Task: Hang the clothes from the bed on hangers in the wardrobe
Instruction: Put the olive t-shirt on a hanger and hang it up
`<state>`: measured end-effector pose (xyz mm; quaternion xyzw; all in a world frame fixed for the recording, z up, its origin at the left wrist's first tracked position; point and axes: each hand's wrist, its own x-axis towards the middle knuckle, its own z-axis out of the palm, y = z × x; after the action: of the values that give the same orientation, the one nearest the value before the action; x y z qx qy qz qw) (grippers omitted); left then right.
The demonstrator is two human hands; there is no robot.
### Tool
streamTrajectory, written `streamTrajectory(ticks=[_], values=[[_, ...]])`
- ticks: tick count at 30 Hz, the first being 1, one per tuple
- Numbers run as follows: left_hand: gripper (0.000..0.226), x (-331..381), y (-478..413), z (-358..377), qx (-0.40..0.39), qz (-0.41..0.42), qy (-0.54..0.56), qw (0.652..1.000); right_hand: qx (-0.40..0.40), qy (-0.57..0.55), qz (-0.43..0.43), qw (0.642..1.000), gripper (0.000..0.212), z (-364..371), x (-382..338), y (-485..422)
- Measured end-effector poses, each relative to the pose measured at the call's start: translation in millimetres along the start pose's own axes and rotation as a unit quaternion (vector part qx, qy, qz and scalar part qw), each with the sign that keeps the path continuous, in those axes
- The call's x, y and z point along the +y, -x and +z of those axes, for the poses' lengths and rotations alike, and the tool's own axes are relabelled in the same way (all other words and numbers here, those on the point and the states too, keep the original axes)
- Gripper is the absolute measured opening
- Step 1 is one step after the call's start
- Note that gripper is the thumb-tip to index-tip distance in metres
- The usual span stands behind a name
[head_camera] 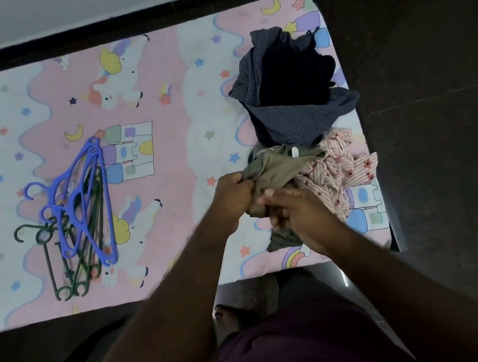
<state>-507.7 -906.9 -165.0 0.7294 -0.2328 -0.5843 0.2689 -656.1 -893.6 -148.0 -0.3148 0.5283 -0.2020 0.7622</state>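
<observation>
Gripping an olive garment (280, 170) in both hands, a person is standing at the 6 o'clock edge of the bed (149, 78). The left hand (232, 196) is bunching the cloth at its 9 o'clock side, fingers curled tight round a fold. The right hand (297, 212) is clutching the garment just toward 4 o'clock of the left one, fingers curled over the fabric. The two hands are sitting close together, almost touching.

The garment is lying crumpled at the 3 o'clock end of the bed, its long axis running roughly from 12 to 6 o'clock. A small white label (294, 151) is showing at its 12 o'clock end, and a loose tail is trailing out past the right hand toward 6 o'clock. Its 12 o'clock end is resting against the other clothes. There, a dark striped shirt (284, 121) is wrapping round a black garment (295, 75) at 12 o'clock, and a pink striped garment (347, 168) is spilling out at 3 o'clock.

Well apart, toward the 9 o'clock end of the bed, blue hangers (62, 237) are lying stacked over green hangers (82, 266). Their long bars are running from 12 to 6 o'clock and their hooks are pointing to 9 o'clock.
</observation>
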Motion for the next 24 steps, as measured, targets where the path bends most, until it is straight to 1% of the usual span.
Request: streamTrajectory(ticks=[2, 4, 5, 6, 7, 9, 10, 11, 13, 15, 16, 18, 21, 23, 24], values=[[0.020, -6.4, 16.0, -13.4, 0.008, 0.021, -0.020, 1.000, 0.061, -0.045, 0.023, 0.997, 0.038, 8.6, 8.5, -2.7], [0.022, -14.5, 36.9, -31.9, -0.012, 0.032, 0.008, 0.999, 0.115, -0.093, 0.044, 0.988, 0.049, 17.4, 19.2, -4.8], [0.021, -19.0, 48.4, -41.8, -0.030, 0.034, 0.024, 0.999, 0.125, -0.119, 0.057, 0.983, 0.054, 18.4, 28.3, -11.7], [0.021, -24.9, 57.7, -51.7, -0.050, 0.034, 0.037, 0.998, 0.119, -0.150, 0.066, 0.979, 0.057, 22.1, 33.2, -16.2], [0.020, -32.7, 70.5, -64.7, -0.065, 0.037, 0.040, 0.996, 0.115, -0.153, 0.074, 0.979, 0.057, 29.4, 39.5, -20.7], [0.033, -53.3, 90.6, -90.1, -0.078, 0.041, 0.034, 0.996, 0.147, -0.100, 0.064, 0.982, 0.051, 46.7, 51.9, -31.9], [0.038, -63.3, 98.5, -102.3, -0.069, 0.043, 0.025, 0.996, 0.166, -0.074, 0.038, 0.983, 0.048, 55.2, 57.3, -39.3], [0.036, -73.6, 104.4, -113.5, -0.051, 0.043, 0.011, 0.998, 0.192, -0.050, 0.007, 0.980, 0.046, 67.0, 56.4, -41.4], [0.017, -92.4, 120.5, -137.2, 0.004, 0.043, -0.006, 0.999, 0.232, -0.053, -0.056, 0.970, 0.040, 103.1, 43.0, -26.5], [0.024, -103.2, 131.8, -156.4, 0.053, 0.049, 0.005, 0.997, 0.263, -0.067, -0.100, 0.957, 0.036, 127.0, 26.0, -15.1], [0.022, -103.4, 134.9, -161.3, 0.068, 0.059, 0.012, 0.996, 0.283, -0.056, -0.122, 0.950, 0.035, 130.9, 15.9, -11.6], [0.015, -96.8, 140.9, -169.9, 0.082, 0.087, 0.027, 0.992, 0.314, -0.049, -0.167, 0.933, 0.033, 134.7, -8.0, 1.8], [0.017, -72.2, 142.0, -169.2, 0.091, 0.146, 0.037, 0.984, 0.347, -0.041, -0.248, 0.903, 0.033, 129.1, -53.0, 28.3], [0.018, -55.4, 141.9, -162.7, 0.091, 0.191, 0.042, 0.977, 0.339, -0.033, -0.305, 0.890, 0.027, 121.3, -83.2, 45.3], [0.018, -46.5, 141.1, -158.3, 0.092, 0.208, 0.037, 0.973, 0.319, -0.027, -0.324, 0.891, 0.017, 117.7, -97.6, 53.6]])
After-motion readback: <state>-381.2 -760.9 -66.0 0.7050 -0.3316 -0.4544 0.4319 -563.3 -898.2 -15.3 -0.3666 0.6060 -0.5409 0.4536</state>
